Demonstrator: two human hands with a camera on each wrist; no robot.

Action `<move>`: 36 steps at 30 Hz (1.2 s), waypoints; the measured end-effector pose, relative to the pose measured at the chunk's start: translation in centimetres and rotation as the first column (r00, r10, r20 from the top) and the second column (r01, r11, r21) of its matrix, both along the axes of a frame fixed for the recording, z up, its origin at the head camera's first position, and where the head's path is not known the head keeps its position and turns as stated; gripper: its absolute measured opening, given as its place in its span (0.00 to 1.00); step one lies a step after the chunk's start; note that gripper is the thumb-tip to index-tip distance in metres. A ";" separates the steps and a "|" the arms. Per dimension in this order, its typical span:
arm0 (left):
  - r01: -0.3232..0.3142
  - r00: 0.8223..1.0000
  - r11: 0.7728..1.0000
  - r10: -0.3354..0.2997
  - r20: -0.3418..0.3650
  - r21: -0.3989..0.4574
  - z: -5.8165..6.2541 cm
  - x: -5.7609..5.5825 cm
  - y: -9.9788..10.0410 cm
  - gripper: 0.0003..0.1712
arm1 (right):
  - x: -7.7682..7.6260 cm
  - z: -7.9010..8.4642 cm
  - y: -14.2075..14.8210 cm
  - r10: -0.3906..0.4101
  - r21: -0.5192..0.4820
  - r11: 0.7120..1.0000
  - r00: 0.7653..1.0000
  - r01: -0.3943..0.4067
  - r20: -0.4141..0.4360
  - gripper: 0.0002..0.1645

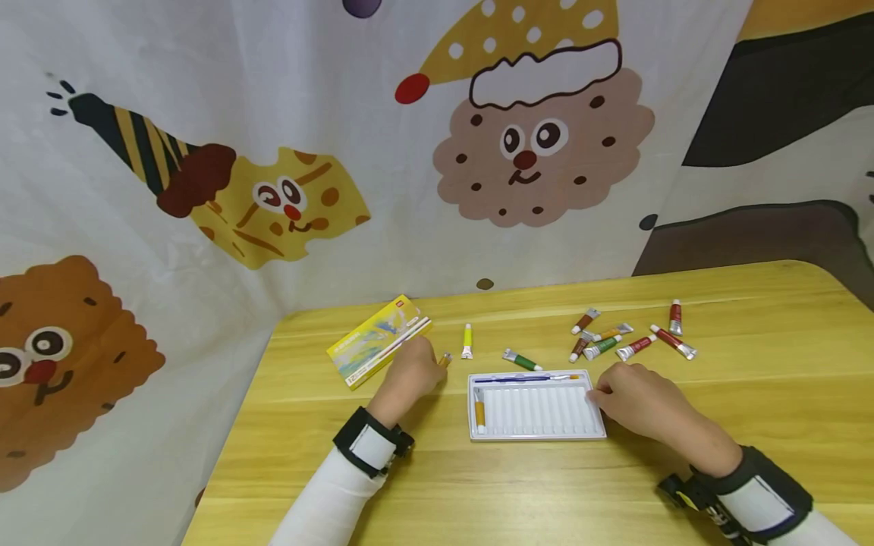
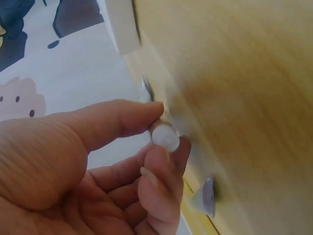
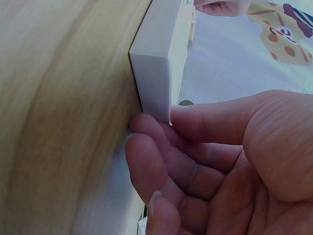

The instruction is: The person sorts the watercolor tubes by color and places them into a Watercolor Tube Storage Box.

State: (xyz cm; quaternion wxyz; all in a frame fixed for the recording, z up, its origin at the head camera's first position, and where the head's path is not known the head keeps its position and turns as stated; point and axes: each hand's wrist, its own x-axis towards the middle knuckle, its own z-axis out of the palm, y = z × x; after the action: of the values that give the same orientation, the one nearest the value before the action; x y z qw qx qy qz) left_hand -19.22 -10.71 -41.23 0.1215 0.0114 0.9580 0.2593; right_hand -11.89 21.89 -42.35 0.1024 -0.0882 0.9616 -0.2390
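Note:
My left hand point(image 1: 413, 370) pinches a small ochre paint tube point(image 1: 445, 360) between thumb and fingers, just right of the yellow box. Its white cap point(image 2: 166, 137) points toward the camera in the left wrist view. My right hand point(image 1: 642, 402) grips the right end of a white plastic paint tray point(image 1: 539, 437), thumb on the rim and fingers against the outer wall point(image 3: 151, 85). In the tray, an ochre tube point(image 1: 480, 413) lies in the leftmost slot, and a blue-handled paintbrush point(image 1: 522, 378) lies along the back groove.
A yellow paint box point(image 1: 372, 341) lies at the back left. Behind the tray are a yellow tube point(image 1: 467, 341) and a green tube point(image 1: 522, 359). Several more tubes, including a dark red tube point(image 1: 675, 317), are scattered at the back right. A printed cloth point(image 1: 328, 265) hangs behind the table.

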 end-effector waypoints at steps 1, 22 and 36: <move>0.002 1.000 1.000 -0.002 -0.010 0.012 0.0 0.1 -0.1 0.25 | 0.0 0.0 0.0 0.000 0.000 1.000 1.000 0.000 -0.002 0.18; 0.104 0.993 0.964 -0.086 -0.086 0.244 1.9 3.3 1.0 0.08 | 0.1 0.1 0.2 -0.006 -0.008 1.000 1.000 0.006 0.009 0.16; 0.059 0.993 0.953 -0.087 0.083 0.296 1.7 4.9 3.1 0.27 | -0.1 0.0 0.1 -0.010 -0.002 1.000 1.000 0.010 0.017 0.14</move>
State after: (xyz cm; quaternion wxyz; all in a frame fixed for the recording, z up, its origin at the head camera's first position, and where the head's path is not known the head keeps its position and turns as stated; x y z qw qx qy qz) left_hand -14.31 -7.59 -39.56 0.1733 0.0525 0.9011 0.3940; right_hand -11.97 21.97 -42.36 0.1092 -0.0815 0.9609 -0.2411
